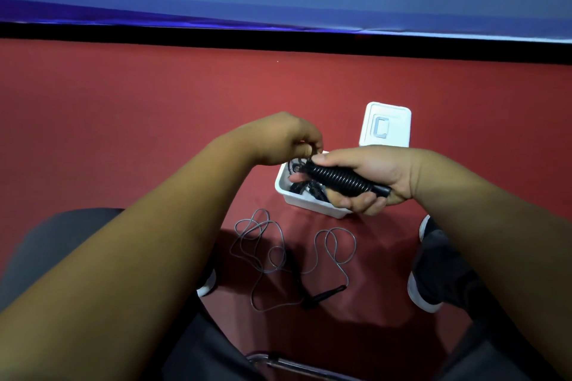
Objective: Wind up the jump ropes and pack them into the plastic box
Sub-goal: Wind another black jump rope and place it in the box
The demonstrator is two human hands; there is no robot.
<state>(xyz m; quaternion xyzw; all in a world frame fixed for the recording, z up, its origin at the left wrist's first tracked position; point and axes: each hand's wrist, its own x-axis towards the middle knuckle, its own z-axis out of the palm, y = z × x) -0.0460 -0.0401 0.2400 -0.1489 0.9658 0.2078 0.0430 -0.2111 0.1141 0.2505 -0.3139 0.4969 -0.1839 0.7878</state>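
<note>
1. The red carpeted floor (pixel 123 117) carries everything; there is no bench, so the person sits and works low, over the box.
2. A loose jump rope with grey cord and black handles (pixel 326 294) sprawls in loops between the feet, not yet wound.
3. The white rectangular plastic box (pixel 305 204) stands open just beyond it, directly under the hands, probably so bundles can drop straight in. Dark wound ropes (pixel 309 189) already lie inside.
4. Its white lid (pixel 387 125) rests behind the box, out of the way.
5. The right hand (pixel 377 176) grips a black rope bundle coiled tightly round its handles (pixel 339 178), held level above the box.
6. The left hand (pixel 288 139) pinches the cord at the bundle's tip, seemingly to finish the last turns.
</note>
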